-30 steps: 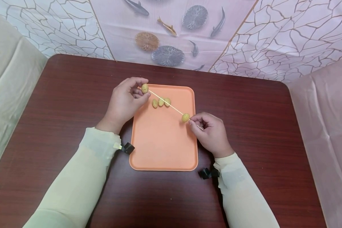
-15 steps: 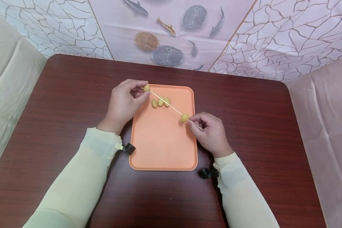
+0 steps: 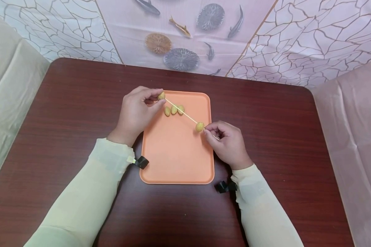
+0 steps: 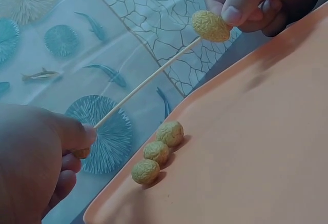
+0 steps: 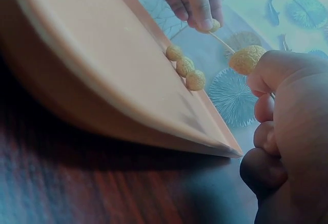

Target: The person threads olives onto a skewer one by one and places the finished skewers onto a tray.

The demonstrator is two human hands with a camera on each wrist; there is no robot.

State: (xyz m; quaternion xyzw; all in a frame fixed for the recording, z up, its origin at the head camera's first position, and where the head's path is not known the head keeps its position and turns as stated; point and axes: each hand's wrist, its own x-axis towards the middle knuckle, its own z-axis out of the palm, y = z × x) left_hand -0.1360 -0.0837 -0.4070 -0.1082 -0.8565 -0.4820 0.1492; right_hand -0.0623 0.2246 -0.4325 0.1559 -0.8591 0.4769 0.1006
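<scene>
A thin wooden skewer runs diagonally above the orange tray. My left hand pinches a small wrinkled yellow-brown ball at the skewer's far left end; the fingers partly hide it. Close to the other end, a second ball is threaded on the skewer. Just behind that ball, my right hand grips the skewer between thumb and forefinger, its other fingers curled. A bare length of skewer separates the two balls. Three loose balls lie in a row on the tray near its far edge.
The tray lies on a dark reddish-brown table. Behind the table hangs a patterned cloth with fish and round motifs. Pale cloth borders the sides. Each wrist carries a small black camera.
My left hand has shifted slightly right with its ball, toward the right hand, shortening the bare skewer between the balls. The right hand has barely moved, and the loose balls stay in place.
</scene>
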